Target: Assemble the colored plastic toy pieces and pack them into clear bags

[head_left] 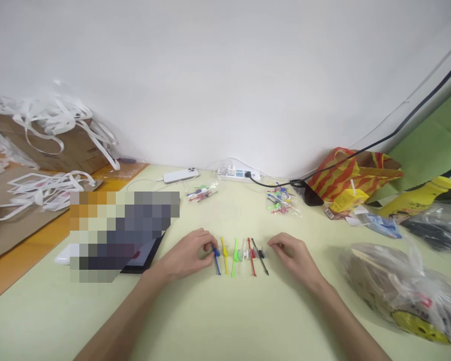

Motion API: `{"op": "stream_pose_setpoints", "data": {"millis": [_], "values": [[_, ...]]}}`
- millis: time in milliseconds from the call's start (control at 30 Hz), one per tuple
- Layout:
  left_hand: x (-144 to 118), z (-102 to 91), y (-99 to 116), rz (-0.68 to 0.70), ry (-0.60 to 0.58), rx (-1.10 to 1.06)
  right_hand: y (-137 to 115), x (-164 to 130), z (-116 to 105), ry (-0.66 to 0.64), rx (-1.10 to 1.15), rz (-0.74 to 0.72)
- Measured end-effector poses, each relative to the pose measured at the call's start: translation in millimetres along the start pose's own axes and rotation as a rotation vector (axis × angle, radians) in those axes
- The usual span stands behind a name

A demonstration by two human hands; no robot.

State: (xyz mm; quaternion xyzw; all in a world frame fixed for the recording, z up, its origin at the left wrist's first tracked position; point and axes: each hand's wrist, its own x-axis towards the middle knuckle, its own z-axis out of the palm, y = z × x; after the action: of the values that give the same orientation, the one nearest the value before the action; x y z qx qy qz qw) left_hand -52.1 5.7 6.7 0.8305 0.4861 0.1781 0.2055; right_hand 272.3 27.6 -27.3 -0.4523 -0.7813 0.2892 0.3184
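Observation:
A row of slim plastic sticks with small round knobs lies on the pale table, between my two hands. From left to right they are a blue stick, a yellow stick, a green stick, a clear stick, a red stick and a black stick. My left hand has its thumb and fingertips closed at the blue stick's knob. Just right of the black stick, my right hand rests with fingers curled together; whatever they may hold is hidden.
Bagged sticks and another small packet lie farther back. Near the wall are a phone and a power strip. A tablet stands left; a plastic-wrapped bundle, juice carton and striped bag occupy the right.

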Motion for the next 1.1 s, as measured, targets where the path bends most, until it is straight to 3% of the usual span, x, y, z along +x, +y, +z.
{"op": "stream_pose_setpoints", "data": {"millis": [700, 867, 967, 1100], "values": [[0.1, 3.4, 1.3, 0.076, 0.024, -0.04, 3.9, -0.4, -0.5, 0.041, -0.085, -0.089], [0.3, 1.9, 3.3, 0.088, 0.051, -0.043, 2.7, -1.0, 1.9, 0.103, -0.097, -0.116], [-0.2, 0.3, 4.1, 0.082, 0.088, -0.023, -6.1, -2.4, 7.3, 0.196, -0.083, -0.129], [-1.4, -0.2, 4.8, 0.134, 0.177, -0.014, -38.8, -0.7, 16.7, 0.254, -0.081, -0.187]]}}
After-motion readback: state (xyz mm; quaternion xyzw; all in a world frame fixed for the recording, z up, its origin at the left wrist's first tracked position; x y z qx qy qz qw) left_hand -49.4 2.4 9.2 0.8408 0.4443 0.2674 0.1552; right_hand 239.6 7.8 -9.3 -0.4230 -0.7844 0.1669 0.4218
